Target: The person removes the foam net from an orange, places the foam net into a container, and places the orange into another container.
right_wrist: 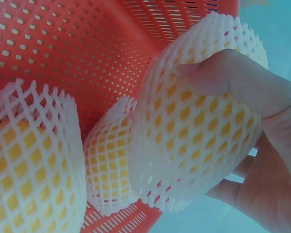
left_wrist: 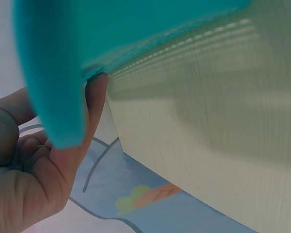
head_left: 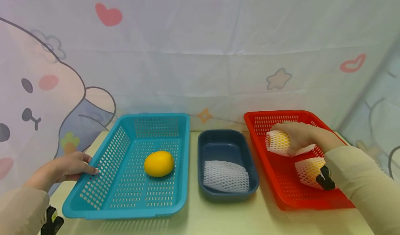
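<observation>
The right hand [head_left: 300,136] was curled partway round a yellow fruit in a white foam net [head_left: 278,142], thumb pressed on the mesh, at the far-left part of the red basket [head_left: 285,204]; whether the fruit touched the basket floor could not be told. Two more netted fruits [right_wrist: 36,170] showed beside it in the right wrist view. The left hand [head_left: 72,167] pinched the left rim of the teal basket [head_left: 125,214], where one bare yellow fruit [head_left: 159,164] lay. Between the baskets, a navy tray [head_left: 215,195] held a loose foam sleeve [head_left: 226,176] at its near end. All three containers stood on a pale bench [head_left: 193,223] before a cartoon-printed cloth [head_left: 187,54].
</observation>
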Tool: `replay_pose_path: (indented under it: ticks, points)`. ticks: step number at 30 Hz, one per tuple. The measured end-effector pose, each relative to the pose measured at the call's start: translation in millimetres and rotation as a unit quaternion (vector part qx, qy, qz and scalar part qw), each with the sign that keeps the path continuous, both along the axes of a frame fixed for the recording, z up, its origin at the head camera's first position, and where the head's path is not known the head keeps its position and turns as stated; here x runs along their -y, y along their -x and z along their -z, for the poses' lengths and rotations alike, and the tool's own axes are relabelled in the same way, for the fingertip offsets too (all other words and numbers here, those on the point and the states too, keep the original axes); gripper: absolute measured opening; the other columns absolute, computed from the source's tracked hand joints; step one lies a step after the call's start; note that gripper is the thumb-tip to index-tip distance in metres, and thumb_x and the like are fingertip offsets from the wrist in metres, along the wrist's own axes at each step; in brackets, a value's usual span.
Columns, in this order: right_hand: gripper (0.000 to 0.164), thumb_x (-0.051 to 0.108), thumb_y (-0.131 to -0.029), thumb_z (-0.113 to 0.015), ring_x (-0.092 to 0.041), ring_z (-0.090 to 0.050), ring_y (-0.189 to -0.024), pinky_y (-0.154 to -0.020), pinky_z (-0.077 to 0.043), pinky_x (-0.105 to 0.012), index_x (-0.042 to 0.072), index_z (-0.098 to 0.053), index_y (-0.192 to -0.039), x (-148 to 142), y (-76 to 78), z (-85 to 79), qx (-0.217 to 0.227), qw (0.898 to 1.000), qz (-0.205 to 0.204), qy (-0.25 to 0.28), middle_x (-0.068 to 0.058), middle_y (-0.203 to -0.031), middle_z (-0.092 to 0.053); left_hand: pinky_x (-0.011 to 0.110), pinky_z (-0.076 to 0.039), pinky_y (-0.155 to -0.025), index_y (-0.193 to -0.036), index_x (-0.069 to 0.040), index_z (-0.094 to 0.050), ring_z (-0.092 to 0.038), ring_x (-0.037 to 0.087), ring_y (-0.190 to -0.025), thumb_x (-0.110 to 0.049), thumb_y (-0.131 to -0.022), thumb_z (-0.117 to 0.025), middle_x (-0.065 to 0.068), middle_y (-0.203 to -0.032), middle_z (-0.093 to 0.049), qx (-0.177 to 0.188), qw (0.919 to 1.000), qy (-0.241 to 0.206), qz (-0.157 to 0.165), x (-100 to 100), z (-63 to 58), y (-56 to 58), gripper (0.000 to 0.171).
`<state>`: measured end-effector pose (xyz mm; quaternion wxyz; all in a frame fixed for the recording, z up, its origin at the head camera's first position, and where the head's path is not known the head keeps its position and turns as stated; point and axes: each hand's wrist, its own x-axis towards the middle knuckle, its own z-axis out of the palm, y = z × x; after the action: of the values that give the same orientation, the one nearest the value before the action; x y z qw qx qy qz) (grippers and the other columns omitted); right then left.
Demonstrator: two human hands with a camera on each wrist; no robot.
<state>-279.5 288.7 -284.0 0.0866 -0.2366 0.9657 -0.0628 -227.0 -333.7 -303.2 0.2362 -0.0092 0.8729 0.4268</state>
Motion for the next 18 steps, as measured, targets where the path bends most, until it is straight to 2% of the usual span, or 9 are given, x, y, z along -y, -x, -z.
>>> replay_pose_path:
  ticks: [6, 12, 18]
  points:
    - [0.083, 0.014, -0.057, -0.086, -0.034, -0.047, -0.109, -0.084, -0.048, -0.056, 0.007, -0.048, -0.131, 2.2, 0.1, -3.7, -0.005, 1.0, 0.001, -0.001, -0.016, -0.125, -0.052, 0.04, -0.056, -0.071, -0.102, 0.017, -0.047, -0.068, 0.027, -0.078, 0.003, -0.088, -0.057, 0.01, -0.082, -0.065, 0.004, 1.0, -0.002, -0.004, 0.3, 0.4, -0.6, 0.022]
    - [0.086, 0.018, -0.058, -0.086, -0.038, -0.044, -0.114, -0.087, -0.044, -0.06, 0.008, -0.047, -0.133, 4.2, -0.2, -8.4, -0.007, 1.0, 0.006, -0.01, -0.017, -0.129, -0.049, 0.041, -0.056, -0.072, -0.101, 0.017, -0.047, -0.068, 0.027, -0.079, 0.002, -0.088, -0.057, 0.009, -0.083, -0.065, 0.001, 1.0, 0.001, -0.001, 0.9, 0.6, -0.7, 0.023]
    - [0.087, 0.019, -0.058, -0.087, -0.038, -0.044, -0.115, -0.089, -0.042, -0.061, 0.006, -0.046, -0.133, 5.4, -1.2, -12.2, -0.008, 1.0, -0.009, 0.0, -0.017, -0.129, -0.05, 0.041, -0.056, -0.072, -0.103, 0.019, -0.046, -0.068, 0.029, -0.08, 0.001, -0.088, -0.058, 0.01, -0.085, -0.066, -0.01, 0.9999, 0.008, 0.003, -0.9, 1.6, -0.9, 0.027]
